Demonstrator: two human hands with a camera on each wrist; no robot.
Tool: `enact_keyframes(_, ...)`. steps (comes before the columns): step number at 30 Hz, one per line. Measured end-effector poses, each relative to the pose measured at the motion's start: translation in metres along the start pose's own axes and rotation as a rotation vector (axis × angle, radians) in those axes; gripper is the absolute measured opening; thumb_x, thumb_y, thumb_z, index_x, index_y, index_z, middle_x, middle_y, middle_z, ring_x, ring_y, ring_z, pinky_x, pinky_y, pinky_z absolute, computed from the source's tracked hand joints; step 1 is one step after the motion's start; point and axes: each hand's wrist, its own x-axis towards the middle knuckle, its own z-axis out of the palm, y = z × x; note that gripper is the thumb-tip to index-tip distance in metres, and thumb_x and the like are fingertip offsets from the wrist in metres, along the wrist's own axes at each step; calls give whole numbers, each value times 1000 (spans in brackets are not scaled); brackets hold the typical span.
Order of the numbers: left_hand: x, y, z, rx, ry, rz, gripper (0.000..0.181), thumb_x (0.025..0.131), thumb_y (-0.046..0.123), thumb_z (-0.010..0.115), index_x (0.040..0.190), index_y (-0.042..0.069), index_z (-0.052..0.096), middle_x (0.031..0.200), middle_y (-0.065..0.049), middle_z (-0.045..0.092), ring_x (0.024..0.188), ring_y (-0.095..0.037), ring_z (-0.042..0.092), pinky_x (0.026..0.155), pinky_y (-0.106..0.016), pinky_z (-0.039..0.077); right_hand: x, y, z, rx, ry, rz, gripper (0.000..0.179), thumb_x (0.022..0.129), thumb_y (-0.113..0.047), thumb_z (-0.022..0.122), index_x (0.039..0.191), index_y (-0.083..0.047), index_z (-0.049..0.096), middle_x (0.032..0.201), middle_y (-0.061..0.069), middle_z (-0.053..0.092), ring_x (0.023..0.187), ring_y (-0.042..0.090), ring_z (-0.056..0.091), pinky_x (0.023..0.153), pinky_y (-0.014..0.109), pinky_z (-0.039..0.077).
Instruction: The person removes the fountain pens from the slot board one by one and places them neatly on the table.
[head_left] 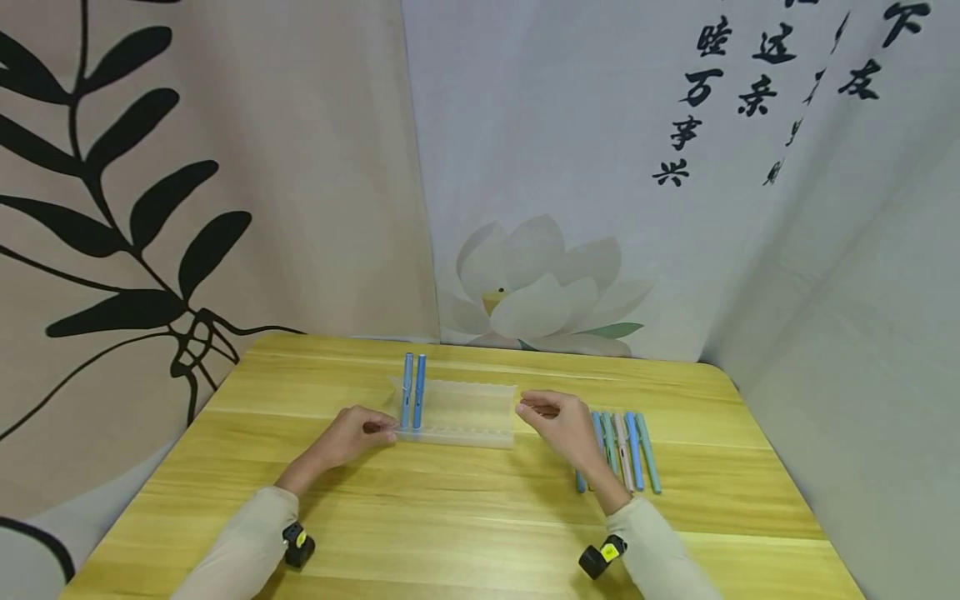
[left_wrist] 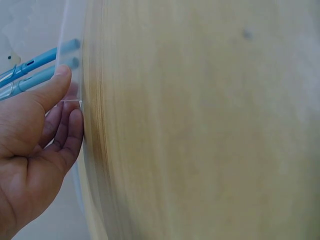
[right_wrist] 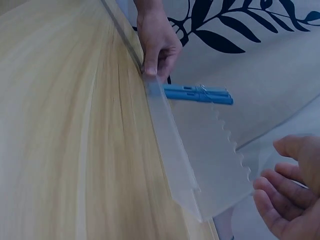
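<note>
A clear plastic pen rack [head_left: 465, 408] with notched edges stands on the wooden table. Two blue pens [head_left: 419, 392] lean side by side at its left end. My left hand [head_left: 363, 433] pinches the rack's lower left corner, thumb in front and fingers beneath, as the left wrist view shows. At the opposite end, my right hand [head_left: 557, 422] is beside the rack's upper right edge, fingers loosely bent with nothing between them. Whether a fingertip touches the rack there, I cannot tell.
Several blue, green and pinkish pens [head_left: 635, 450] lie in a row to the right, partly hidden by my right forearm. Behind the table [head_left: 465, 533] hang cloth curtains [head_left: 337, 167] printed with leaves, a lotus and black characters.
</note>
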Motion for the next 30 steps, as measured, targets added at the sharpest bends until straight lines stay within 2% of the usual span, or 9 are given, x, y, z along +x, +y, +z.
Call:
enact_keyframes(11, 1, -1, 1, -2, 2, -7, 28, 97, 19, 72, 120, 4, 75, 115, -10, 75, 101, -19, 69, 89, -40, 59, 11, -11, 39, 42, -72, -32, 24, 94, -24, 77, 117, -16, 77, 104, -1, 77, 90, 14, 72, 80, 28, 59)
enact_keyframes(19, 1, 0, -1, 13, 4, 26, 27, 97, 17, 72, 118, 1, 75, 112, -11, 76, 98, -20, 69, 85, -37, 58, 17, -17, 64, 21, -138, -71, 29, 96, -27, 74, 120, -12, 76, 108, 1, 76, 93, 15, 71, 81, 28, 59)
enact_keyframes(23, 1, 1, -1, 16, 3, 16, 26, 97, 17, 72, 117, 2, 76, 111, -9, 76, 97, -19, 69, 84, -34, 57, 20, -18, 77, 25, -166, -80, 30, 97, -28, 73, 120, -10, 75, 108, 3, 77, 93, 16, 72, 81, 28, 59)
enact_keyframes(30, 0, 0, -1, 16, 4, 20, 27, 98, 17, 71, 119, 1, 75, 113, -11, 75, 101, -22, 70, 87, -40, 59, 29, -21, 99, 36, -158, -57, 26, 96, -23, 74, 116, -7, 77, 106, 6, 78, 91, 17, 72, 77, 27, 60)
